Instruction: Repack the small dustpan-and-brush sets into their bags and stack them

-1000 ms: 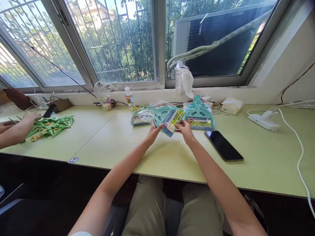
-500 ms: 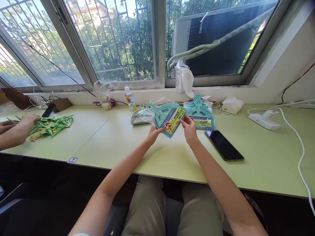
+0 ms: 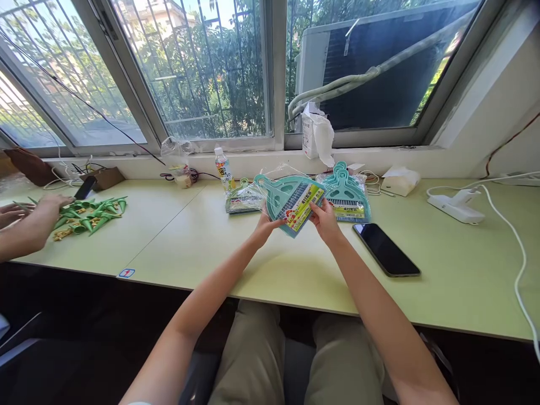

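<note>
Both my hands hold up a teal mini dustpan-and-brush set (image 3: pixel 291 201) in a clear wrapper with a yellow label, above the pale green table (image 3: pixel 177 236). My left hand (image 3: pixel 265 227) grips its lower left edge with thumb on top. My right hand (image 3: pixel 324 219) pinches the right side at the label. Behind it lie a stack of the same teal sets (image 3: pixel 346 194) and another wrapped set (image 3: pixel 243 199) flat on the table.
A black phone (image 3: pixel 386 250) lies right of my hands. A small bottle (image 3: pixel 222 168), a tissue pack (image 3: pixel 399 180), a white charger with cable (image 3: pixel 455 207) stand near the windowsill. At far left another person's hands (image 3: pixel 25 219) touch green cone-shaped pieces (image 3: pixel 90 215).
I have lifted and tilted the wrapped set slightly up and right. My right hand slid up from its lower edge onto the label. The other person's hand shifted a little.
</note>
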The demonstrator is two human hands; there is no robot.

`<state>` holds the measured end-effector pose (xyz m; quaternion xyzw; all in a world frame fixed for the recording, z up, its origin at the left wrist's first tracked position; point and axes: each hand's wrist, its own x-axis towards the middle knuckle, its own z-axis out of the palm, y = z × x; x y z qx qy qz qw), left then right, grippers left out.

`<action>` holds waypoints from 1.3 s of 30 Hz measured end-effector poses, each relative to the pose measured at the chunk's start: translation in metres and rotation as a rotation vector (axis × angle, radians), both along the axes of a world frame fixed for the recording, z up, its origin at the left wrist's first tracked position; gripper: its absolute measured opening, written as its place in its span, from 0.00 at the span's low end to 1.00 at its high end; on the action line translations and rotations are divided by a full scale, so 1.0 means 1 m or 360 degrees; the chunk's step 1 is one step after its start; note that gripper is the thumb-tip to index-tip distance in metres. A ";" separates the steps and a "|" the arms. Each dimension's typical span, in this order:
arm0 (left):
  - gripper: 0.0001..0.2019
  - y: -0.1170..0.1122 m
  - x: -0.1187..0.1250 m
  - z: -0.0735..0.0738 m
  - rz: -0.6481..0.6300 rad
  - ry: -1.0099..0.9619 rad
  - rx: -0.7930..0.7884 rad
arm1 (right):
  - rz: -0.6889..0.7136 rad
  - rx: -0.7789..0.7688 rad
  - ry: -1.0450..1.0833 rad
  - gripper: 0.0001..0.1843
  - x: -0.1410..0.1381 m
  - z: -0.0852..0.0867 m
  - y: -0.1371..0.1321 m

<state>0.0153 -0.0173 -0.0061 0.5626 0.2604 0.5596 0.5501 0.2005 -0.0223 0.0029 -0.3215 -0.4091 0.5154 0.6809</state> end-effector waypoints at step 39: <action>0.30 -0.006 0.023 -0.019 -0.0019 0.0200 0.0170 | -0.0444 -0.0421 0.0399 0.18 0.003 -0.019 0.013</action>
